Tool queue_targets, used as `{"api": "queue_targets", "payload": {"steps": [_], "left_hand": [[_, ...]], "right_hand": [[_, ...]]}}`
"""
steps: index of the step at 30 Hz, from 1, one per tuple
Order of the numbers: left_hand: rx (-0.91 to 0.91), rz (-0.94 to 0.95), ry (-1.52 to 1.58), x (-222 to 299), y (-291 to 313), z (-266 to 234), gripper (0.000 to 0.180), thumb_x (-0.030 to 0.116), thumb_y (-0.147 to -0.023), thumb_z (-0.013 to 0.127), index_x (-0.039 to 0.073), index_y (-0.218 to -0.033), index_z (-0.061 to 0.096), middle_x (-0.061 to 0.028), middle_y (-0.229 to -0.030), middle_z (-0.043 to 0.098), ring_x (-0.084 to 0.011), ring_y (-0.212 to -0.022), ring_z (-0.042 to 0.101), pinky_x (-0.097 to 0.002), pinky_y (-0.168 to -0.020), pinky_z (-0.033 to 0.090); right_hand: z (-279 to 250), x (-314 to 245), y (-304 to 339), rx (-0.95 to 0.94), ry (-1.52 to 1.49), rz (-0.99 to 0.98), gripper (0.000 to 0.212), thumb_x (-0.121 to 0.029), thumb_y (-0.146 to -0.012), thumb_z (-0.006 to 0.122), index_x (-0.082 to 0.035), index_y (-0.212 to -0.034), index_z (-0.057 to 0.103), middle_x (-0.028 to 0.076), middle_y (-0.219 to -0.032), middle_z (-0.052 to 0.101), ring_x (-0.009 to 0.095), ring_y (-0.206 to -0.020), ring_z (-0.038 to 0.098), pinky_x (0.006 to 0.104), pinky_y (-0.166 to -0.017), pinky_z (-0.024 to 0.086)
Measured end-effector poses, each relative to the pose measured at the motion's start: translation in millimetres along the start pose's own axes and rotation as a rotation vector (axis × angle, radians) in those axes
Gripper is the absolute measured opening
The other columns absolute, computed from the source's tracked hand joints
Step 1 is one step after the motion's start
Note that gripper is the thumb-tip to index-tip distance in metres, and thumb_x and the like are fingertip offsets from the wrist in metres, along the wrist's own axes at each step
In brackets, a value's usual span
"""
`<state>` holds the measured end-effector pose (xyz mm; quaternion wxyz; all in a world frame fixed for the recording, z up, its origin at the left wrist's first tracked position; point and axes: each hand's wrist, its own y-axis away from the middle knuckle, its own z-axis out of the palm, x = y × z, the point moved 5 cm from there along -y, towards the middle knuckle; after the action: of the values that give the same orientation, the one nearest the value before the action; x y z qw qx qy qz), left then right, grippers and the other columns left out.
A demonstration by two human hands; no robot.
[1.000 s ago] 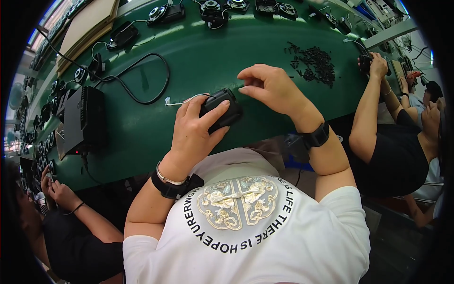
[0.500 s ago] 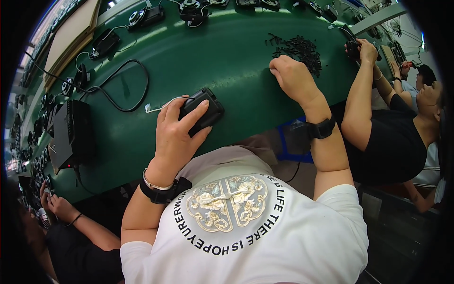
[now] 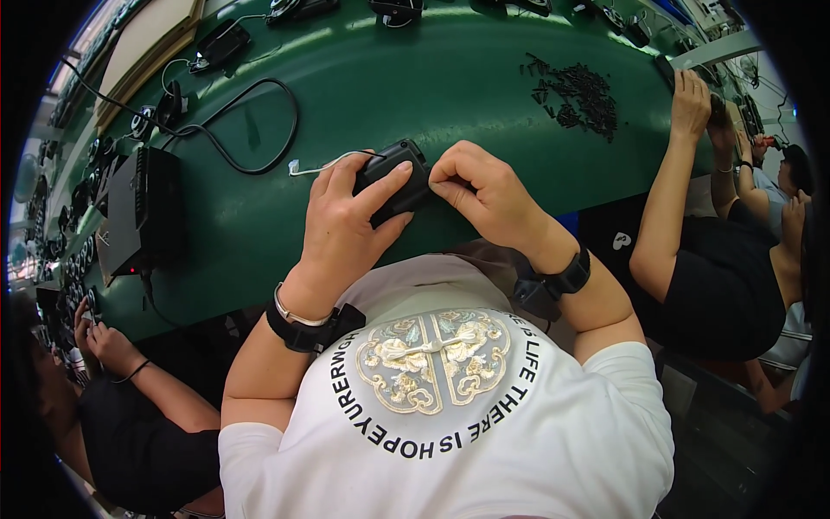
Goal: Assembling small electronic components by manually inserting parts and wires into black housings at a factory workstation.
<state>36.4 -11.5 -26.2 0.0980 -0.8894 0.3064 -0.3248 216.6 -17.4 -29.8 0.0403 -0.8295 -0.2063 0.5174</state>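
My left hand [image 3: 339, 210] is wrapped over a black plastic housing [image 3: 403, 180], which looks like a small speaker box, and steadies it on the green table. From the housing a thin pale cable [image 3: 333, 164] runs left past my fingers to a small white connector [image 3: 294, 167]. My right hand [image 3: 484, 192] is at the right edge of the housing, thumb and forefinger pinched together. Whatever sits between those fingertips is too small or hidden to make out. Beyond my right hand lies a loose pile of small black rod-like pieces [image 3: 584, 99].
A black power box [image 3: 143, 212] with a red light stands at left on the green table [image 3: 346, 99]. Its looped black cord [image 3: 294, 130] lies nearby. Wired black speaker units [image 3: 223, 45] line the far side. Co-workers' arms [image 3: 670, 190] are at right and lower left [image 3: 156, 389].
My right hand has come from beside the pile of black pieces to the right edge of the housing. My left hand still holds the housing. The head view has shifted slightly.
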Motion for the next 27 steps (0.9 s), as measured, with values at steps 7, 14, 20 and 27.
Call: {"api": "queue_targets", "payload": {"steps": [7,14,20,27], "left_hand": [[-0.004,0.012,0.0,6,-4,1,0.059,0.012,-0.063,0.084,0.02,-0.12,0.068,-0.0167,-0.12,0.056,-0.0364,-0.111,0.054,-0.0444,-0.096,0.045],[0.006,-0.017,-0.021,12,-9,3,0.06,0.009,-0.062,0.084,0.02,-0.12,0.068,-0.0164,-0.121,0.056,-0.0363,-0.111,0.054,-0.0441,-0.094,0.047],[-0.001,-0.011,-0.008,12,-12,3,0.061,0.007,-0.062,0.083,0.018,-0.12,0.069,-0.0164,-0.122,0.056,-0.0358,-0.113,0.053,-0.0436,-0.096,0.046],[0.001,-0.019,-0.014,11,-6,-1,0.061,0.01,-0.062,0.084,0.02,-0.12,0.068,-0.0161,-0.12,0.056,-0.0363,-0.111,0.054,-0.0443,-0.094,0.047]], "right_hand": [[-5,-2,-1,-0.001,0.102,-0.034,0.008,-0.001,-0.087,0.066,-0.002,-0.092,0.061,0.008,-0.084,0.057,0.02,-0.073,0.057,0.0291,-0.066,0.047],[-37,3,-2,0.032,0.014,0.069,0.013,-0.002,-0.083,0.07,-0.002,-0.094,0.063,0.008,-0.088,0.061,0.018,-0.074,0.06,0.0279,-0.068,0.05],[-136,65,-12,0.315,0.624,0.201,0.01,-0.009,-0.085,0.066,-0.002,-0.093,0.066,0.012,-0.087,0.064,0.025,-0.077,0.064,0.0331,-0.071,0.051],[-125,79,-26,0.173,0.956,0.272,0.013,-0.012,-0.086,0.064,-0.002,-0.094,0.065,0.015,-0.09,0.065,0.032,-0.08,0.063,0.0386,-0.071,0.052]]}}
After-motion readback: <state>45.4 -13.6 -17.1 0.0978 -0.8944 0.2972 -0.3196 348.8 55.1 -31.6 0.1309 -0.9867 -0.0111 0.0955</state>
